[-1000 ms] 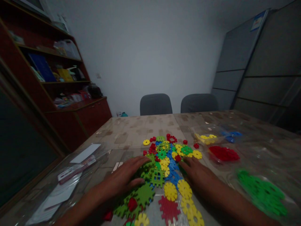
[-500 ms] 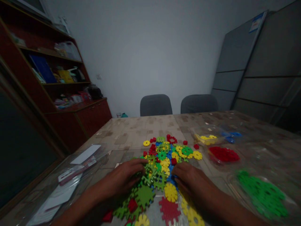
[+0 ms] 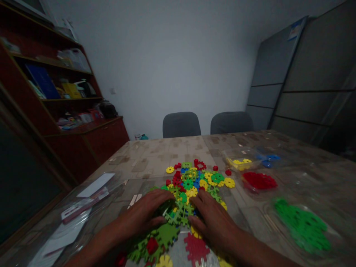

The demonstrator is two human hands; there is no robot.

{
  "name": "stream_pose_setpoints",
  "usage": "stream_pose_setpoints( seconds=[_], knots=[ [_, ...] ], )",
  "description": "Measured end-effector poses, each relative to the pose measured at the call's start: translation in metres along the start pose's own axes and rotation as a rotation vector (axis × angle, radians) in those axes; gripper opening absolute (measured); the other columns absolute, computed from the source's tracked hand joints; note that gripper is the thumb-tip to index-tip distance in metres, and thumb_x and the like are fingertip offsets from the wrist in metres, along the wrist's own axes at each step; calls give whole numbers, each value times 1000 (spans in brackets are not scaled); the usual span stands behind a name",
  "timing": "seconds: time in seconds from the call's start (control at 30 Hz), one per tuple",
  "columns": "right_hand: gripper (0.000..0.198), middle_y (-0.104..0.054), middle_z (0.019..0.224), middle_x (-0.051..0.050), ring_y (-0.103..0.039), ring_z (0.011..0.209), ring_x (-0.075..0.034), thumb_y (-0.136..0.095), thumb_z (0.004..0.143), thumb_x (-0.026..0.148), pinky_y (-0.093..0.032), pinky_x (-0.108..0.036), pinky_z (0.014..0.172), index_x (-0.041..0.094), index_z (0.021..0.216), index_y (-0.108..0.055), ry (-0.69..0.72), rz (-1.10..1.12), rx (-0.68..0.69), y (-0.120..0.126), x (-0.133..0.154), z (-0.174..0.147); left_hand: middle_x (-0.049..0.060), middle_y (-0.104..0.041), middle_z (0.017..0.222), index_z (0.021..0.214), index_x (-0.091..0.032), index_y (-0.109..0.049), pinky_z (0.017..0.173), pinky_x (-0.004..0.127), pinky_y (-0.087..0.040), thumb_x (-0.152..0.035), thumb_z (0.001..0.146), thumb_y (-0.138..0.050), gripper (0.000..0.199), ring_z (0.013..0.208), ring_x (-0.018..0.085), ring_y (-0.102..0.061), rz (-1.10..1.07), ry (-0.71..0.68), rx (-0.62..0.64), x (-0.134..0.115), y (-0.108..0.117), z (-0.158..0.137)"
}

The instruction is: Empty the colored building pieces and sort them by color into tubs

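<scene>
A loose pile of plastic building pieces (image 3: 191, 192) in green, yellow, red and blue lies on the table in front of me. My left hand (image 3: 150, 209) rests at the pile's left side, thumb apart from its curved fingers, next to light green square-toothed pieces (image 3: 178, 215). Reaching over the right side is my right hand (image 3: 213, 215), with fingers spread on the pieces and partly covering yellow and blue ones. A red toothed square (image 3: 196, 247) lies flat between my wrists. Some fingertips are hidden among the pieces.
Clear trays at the right hold yellow flower discs (image 3: 240, 163), red pieces (image 3: 260, 180), green pieces (image 3: 303, 225) and blue pieces (image 3: 269, 161). White cards in clear plastic (image 3: 71, 230) lie at the left. Two grey chairs (image 3: 181, 124) stand beyond the table (image 3: 155, 150).
My right hand has moved left over the pile, and its fingers have spread. My left hand remains by the green pieces with its thumb further apart. The view has shifted slightly.
</scene>
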State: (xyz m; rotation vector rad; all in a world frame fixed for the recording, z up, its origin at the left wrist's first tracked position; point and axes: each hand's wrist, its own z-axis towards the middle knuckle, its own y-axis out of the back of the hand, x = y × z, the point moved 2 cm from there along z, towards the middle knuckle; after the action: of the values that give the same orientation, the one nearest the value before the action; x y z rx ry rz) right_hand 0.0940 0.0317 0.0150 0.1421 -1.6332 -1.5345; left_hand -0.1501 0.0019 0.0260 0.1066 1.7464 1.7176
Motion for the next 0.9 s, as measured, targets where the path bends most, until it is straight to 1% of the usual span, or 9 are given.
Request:
stream_pose_setpoints(
  seconds=[0.13,0.2,0.3,0.4,0.5,0.6,0.73,0.83,0.9],
  knots=[
    [16,-59,104,-8,-53,95,-23,-62,83,21,-41,-34,81,18,99,-61,-11,62,-70,-9,-4,3,8,-58,136,136,-30,-44,105,43,-43,-36,90,-62,50,124,26,-53,9,-34,-23,-3,-3,3],
    [12,-59,97,-7,-52,90,-23,-64,78,18,-39,-34,79,19,90,-59,-33,182,-120,-12,-7,5,7,-61,132,134,-29,-45,102,41,-45,-33,88,-64,50,120,25,-56,11,-44,-33,-7,-3,5],
    [8,-57,78,-1,-52,77,-19,-62,75,16,-37,-32,70,20,76,-55,-93,427,-147,-11,-12,10,6,-63,130,134,-31,-45,99,40,-48,-31,87,-66,52,118,25,-58,16,-82,-72,-16,-1,7],
    [7,-52,61,4,-51,55,-14,-52,82,25,-36,-26,54,21,77,-52,-141,594,-106,-11,-13,14,4,-65,128,137,-34,-41,95,36,-50,-34,88,-66,54,114,24,-61,22,-138,-123,-26,3,8],
    [25,-53,52,6,-50,40,-13,-40,90,44,-37,-23,41,21,89,-50,-174,811,-10,-16,-11,15,3,-65,129,138,-35,-38,96,34,-51,-35,89,-65,56,115,22,-61,52,-186,-152,-32,4,8],
    [42,-58,52,5,-55,41,-14,-39,86,60,-42,-24,42,21,95,-48,-176,973,50,-23,-9,15,3,-63,134,140,-35,-36,100,37,-49,-35,89,-64,58,119,23,-59,106,-227,-184,-32,0,7],
    [56,-59,54,3,-57,43,-14,-42,78,75,-45,-25,43,21,89,-48,-164,1066,93,-25,-6,15,3,-63,134,141,-35,-34,100,37,-50,-22,88,-64,62,119,23,-59,148,-205,-177,-29,-8,5],
    [57,-58,55,3,-57,45,-13,-39,81,77,-45,-24,45,21,85,-49,-151,1097,96,-21,-4,12,3,-64,132,142,-35,-32,99,39,-50,-15,87,-62,67,117,23,-60,167,-188,-178,-28,-12,6],
    [53,-59,60,3,-56,48,-12,-48,81,72,-44,-23,47,20,87,-51,-132,1107,82,-20,-1,8,4,-63,133,144,-36,-29,98,39,-51,-14,86,-62,69,118,23,-60,163,-182,-172,-30,-13,7]
  ],
)
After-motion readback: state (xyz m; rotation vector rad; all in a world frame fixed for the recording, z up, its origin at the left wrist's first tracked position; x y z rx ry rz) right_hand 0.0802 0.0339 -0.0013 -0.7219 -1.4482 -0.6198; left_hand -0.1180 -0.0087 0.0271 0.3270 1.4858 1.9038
